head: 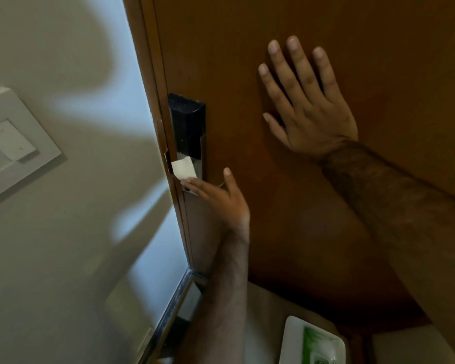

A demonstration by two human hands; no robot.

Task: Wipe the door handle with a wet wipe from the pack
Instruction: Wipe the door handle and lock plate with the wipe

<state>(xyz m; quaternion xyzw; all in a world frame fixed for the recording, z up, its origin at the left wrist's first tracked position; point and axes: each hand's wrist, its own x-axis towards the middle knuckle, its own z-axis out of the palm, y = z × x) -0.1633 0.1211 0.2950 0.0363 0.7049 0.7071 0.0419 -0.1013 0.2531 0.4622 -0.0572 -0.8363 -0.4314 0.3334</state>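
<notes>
Our left hand pinches a white wipe against the lock plate at the door's left edge. Our right hand lies spread flat, bracing the door. The pack sits near, below. We should press firmly and cover the whole handle.

there is one view only, from a wide-angle camera on the person's head. it looks forward and down, tilted, so the door edge leans across the picture. it stands close to the door, which fills the right and middle; the wall takes the left. both forearms reach in from the lower right and bottom. the lock plate sits near the middle, at arm's reach. straight lines bow toward the frame's edges.
</notes>
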